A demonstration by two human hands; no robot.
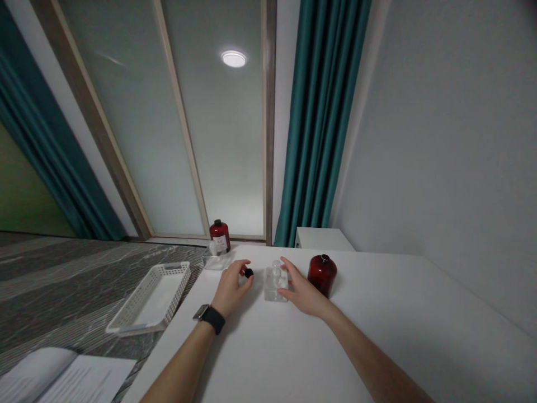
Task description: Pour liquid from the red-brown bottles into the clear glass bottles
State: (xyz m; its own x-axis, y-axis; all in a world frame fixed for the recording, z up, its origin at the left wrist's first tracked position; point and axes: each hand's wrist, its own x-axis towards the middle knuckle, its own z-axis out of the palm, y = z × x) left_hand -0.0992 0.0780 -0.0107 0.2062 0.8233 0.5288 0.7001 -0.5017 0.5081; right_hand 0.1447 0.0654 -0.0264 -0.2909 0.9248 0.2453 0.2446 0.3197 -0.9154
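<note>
My left hand (234, 287), with a dark watch on its wrist, holds a small black cap (249, 273) between thumb and fingers, just above the white table. To its right, my right hand (302, 290) reaches around the side of a clear glass piece (274, 284) with a rounded knob on top. Thumb and fingers are apart there; whether they touch the glass I cannot tell. Just right of that hand stands a dark red bottle (322, 274) with an uncovered neck, its lower part partly behind my wrist.
A second red bottle (220, 236) with a black cap and white label stands at the far left table edge, beside another clear glass piece (216, 257). Left of the table are a white basket (172, 299) and an open book (88, 378). A white cabinet (323, 239) stands behind.
</note>
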